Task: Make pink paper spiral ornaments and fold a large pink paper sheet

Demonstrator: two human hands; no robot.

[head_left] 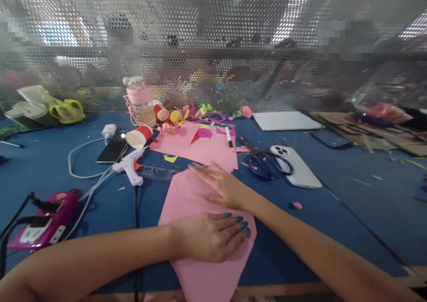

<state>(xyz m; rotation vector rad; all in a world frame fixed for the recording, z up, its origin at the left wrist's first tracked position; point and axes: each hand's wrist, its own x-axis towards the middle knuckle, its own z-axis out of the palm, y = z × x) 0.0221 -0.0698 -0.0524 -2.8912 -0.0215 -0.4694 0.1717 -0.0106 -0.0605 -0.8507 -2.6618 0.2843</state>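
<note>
A pink sheet of paper (187, 199) with angled corners lies in front of me, its near end reaching past the table's front edge. My left hand (216, 235) rests flat on its middle, fingers stretched to the right, with green-painted nails. Just beyond it, my right hand (223, 184) lies on the far part of the same paper, fingers extended to the left and slightly blurred. Neither hand grips anything. A clear ruler (153, 173) touches the paper's far left side. Blue-handled scissors (267, 164) lie to the right of my right hand.
A white glue gun (130, 166), black phone (112, 151) and purple power strip (50, 219) with cables stand left. Behind are pink sheets (213, 148), a marker (228, 137), red paper cup (140, 135) and bottle (140, 99). A white phone (300, 171) lies right. Perforated metal (213, 39) closes the back.
</note>
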